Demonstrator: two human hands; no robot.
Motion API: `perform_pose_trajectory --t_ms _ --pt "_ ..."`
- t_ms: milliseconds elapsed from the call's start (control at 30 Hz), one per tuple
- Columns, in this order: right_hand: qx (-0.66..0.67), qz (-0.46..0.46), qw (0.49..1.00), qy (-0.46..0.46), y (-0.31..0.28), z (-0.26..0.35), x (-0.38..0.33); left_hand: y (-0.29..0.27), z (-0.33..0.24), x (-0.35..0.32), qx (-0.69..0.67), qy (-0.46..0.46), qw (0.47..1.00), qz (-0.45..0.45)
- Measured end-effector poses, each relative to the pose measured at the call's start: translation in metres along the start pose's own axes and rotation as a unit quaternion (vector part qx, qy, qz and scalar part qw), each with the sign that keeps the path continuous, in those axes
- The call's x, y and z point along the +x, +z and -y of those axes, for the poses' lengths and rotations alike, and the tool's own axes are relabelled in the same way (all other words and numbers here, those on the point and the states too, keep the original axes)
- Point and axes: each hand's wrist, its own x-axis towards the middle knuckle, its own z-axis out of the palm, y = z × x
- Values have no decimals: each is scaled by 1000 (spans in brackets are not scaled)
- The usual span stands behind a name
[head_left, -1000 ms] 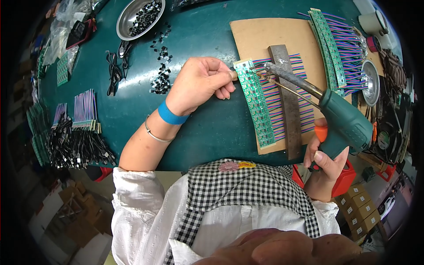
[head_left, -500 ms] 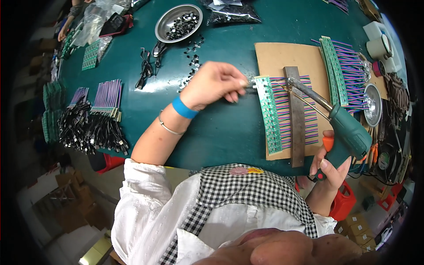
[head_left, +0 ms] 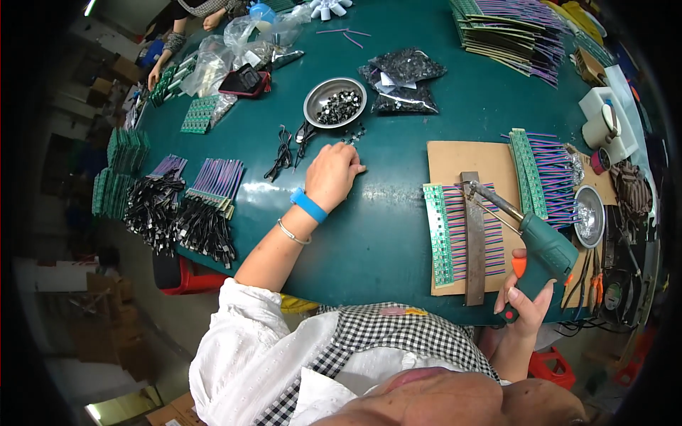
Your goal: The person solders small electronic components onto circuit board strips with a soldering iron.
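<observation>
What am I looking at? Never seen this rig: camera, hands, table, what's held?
No robot here: a person works bare-handed, seen from above through a wide fisheye camera on their head, so straight edges bend. The right hand holds a green soldering gun. The left hand is near loose black parts and a metal bowl; whether it holds anything is unclear. On the green table, a cardboard sheet carries a circuit-board strip, with a metal bar across its wires.

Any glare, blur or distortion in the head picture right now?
Head view: pale glare on the green table, left of the circuit board strip; dim floor at lower left; bending and black corners toward the rim; soldering gun fairly sharp.
</observation>
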Motion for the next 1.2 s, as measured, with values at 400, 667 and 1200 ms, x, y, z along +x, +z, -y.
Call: perform_pose_trajectory --t_ms 400,667,1200 --pt "16 17 1000 -18 14 6 3 -1 1 -8 -32 -33 999 -4" --pt "12 -4 1000 -17 21 5 2 -10 7 -9 -44 -54 996 48" --pt "13 44 999 16 30 4 10 -28 -58 -25 -331 57 942 -1"
